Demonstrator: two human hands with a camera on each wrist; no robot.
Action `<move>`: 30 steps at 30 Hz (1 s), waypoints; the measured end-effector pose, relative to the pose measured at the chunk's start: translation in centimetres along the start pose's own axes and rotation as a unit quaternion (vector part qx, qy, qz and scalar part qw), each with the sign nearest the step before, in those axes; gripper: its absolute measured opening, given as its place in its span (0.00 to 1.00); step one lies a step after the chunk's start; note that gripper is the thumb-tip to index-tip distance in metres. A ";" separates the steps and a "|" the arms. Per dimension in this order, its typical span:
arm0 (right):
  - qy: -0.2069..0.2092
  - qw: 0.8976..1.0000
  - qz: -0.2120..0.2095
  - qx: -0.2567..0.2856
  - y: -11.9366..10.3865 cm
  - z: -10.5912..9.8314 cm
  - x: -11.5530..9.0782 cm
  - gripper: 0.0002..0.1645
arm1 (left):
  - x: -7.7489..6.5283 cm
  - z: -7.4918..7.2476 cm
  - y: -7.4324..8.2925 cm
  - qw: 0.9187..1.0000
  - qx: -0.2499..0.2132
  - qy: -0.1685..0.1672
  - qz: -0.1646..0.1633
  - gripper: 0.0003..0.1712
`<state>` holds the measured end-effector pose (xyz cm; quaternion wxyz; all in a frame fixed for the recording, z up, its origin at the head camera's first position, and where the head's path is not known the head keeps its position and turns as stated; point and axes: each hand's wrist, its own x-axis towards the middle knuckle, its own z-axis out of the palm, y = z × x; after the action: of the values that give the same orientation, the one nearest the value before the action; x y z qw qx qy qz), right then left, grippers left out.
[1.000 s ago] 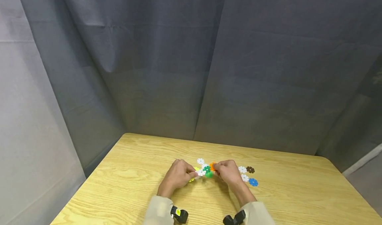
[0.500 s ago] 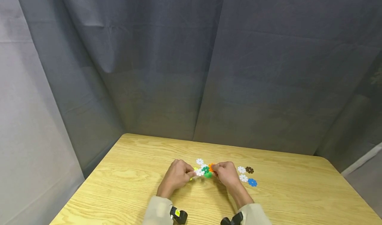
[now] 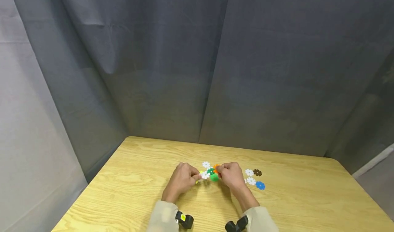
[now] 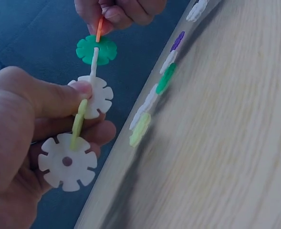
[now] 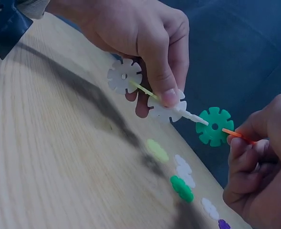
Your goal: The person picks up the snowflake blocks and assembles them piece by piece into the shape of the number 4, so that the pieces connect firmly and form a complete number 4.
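Note:
My left hand (image 3: pixel 181 180) pinches a white flower-shaped disc (image 4: pixel 101 98) between thumb and fingers, above the table. That disc belongs to a chain of slotted plastic discs. On one side follow a yellow disc (image 4: pixel 77 124) and an end white disc (image 4: pixel 54 164). On the other come an edge-on white disc (image 4: pixel 94 64) and a green disc (image 5: pixel 209 133). My right hand (image 3: pixel 231 177) pinches an orange disc (image 5: pixel 238 136), whose edge meets the green disc's rim. How deep it sits in the slot I cannot tell. Fingers cover most of the orange disc.
Loose discs lie on the wooden table (image 3: pixel 147 163): a white disc (image 3: pixel 206 164) and a light green disc (image 3: pixel 214 178) by the hands. Right of them are a brown disc (image 3: pixel 257 172), a blue disc (image 3: pixel 260 185) and white ones. A dark curtain (image 3: pixel 169 88) hangs behind.
My right hand has shifted slightly left toward my left hand, with the orange disc still pinched. The left hand keeps its grip on the chain. The view has moved a little.

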<state>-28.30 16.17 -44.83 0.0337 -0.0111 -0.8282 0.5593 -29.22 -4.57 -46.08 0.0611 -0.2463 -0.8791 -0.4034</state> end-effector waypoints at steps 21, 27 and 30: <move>-0.054 0.998 0.017 0.039 0.7 -0.5 0.1 0.18 | -0.2 -0.3 -0.4 1.000 0.002 -0.008 -0.020 0.09; -0.073 0.997 0.004 0.035 1.2 -0.8 0.3 0.17 | -0.2 -0.5 -0.6 1.000 -0.003 -0.012 -0.025 0.07; -0.083 0.996 0.001 0.043 1.3 -1.1 0.3 0.14 | -0.2 -0.6 -0.6 0.999 -0.010 -0.014 -0.028 0.06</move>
<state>-28.59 17.70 -45.65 -0.0352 0.0364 -0.8036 0.5931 -29.37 -5.43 -46.20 0.0348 -0.2274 -0.8824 -0.4105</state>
